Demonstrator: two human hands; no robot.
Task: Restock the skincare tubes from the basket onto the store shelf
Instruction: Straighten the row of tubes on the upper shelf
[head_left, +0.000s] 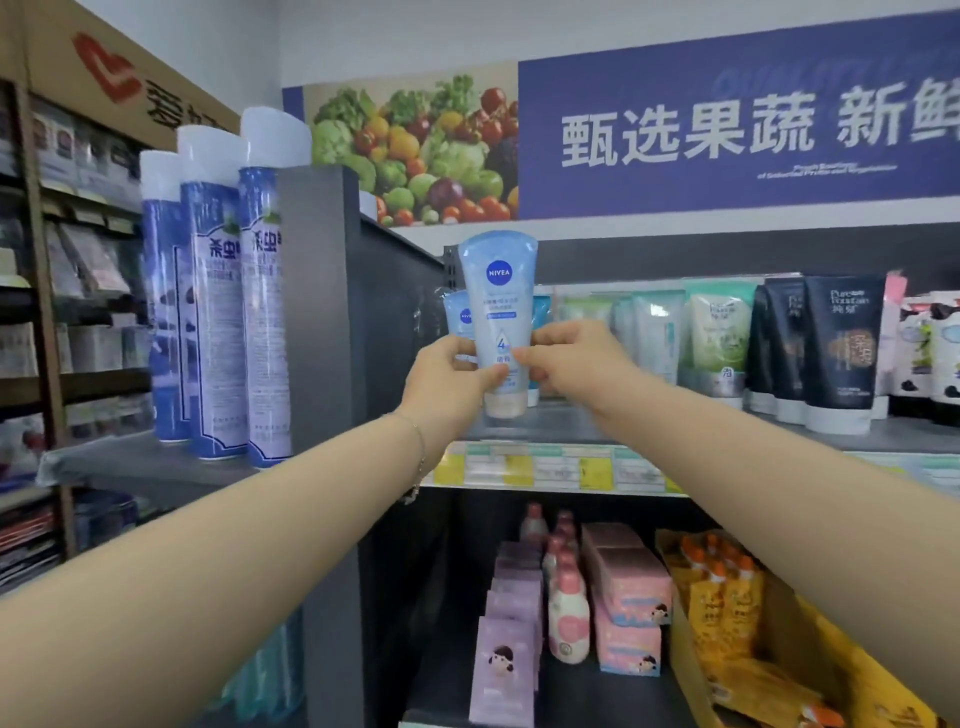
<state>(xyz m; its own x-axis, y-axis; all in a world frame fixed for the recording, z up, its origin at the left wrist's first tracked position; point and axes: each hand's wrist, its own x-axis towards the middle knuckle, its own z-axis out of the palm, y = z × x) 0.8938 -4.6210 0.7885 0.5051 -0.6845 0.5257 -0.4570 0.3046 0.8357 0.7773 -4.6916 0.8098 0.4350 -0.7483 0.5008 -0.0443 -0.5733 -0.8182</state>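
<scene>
**A:** Where is the tube, and what edges are close to it?

**B:** The light blue tube (498, 312) is in the middle of the frame, upright with its cap down, at the left end of the grey shelf (727, 434). The dark side panel (363, 312) stands just to its left. A second blue tube (460, 318) is right behind it, against that panel.

**A:** And the hands?

**B:** The left hand (447, 374) has its fingers curled round the tube's lower left side, with the thumb on the front. The right hand (571, 364) pinches the right edge between thumb and fingertip. I cannot tell whether the cap touches the shelf.

**A:** Is there room to move?

**B:** A bare strip of shelf runs along the front edge, in front of the standing rows. To the right are pale green tubes (717, 332), then black tubes (841, 343), packed close together. Above the tubes is open space up to the dark back wall.

**A:** What else is around?

**B:** Price labels (550, 470) line the shelf's front lip. On the lower level are purple packets (506, 649), pink bottles (569, 618), pink boxes (628, 582) and orange pouches (727, 597). In the left of the frame, beyond the panel, are tall blue spray cans (218, 291). A fruit-and-vegetable banner (675, 130) hangs across the top.
</scene>
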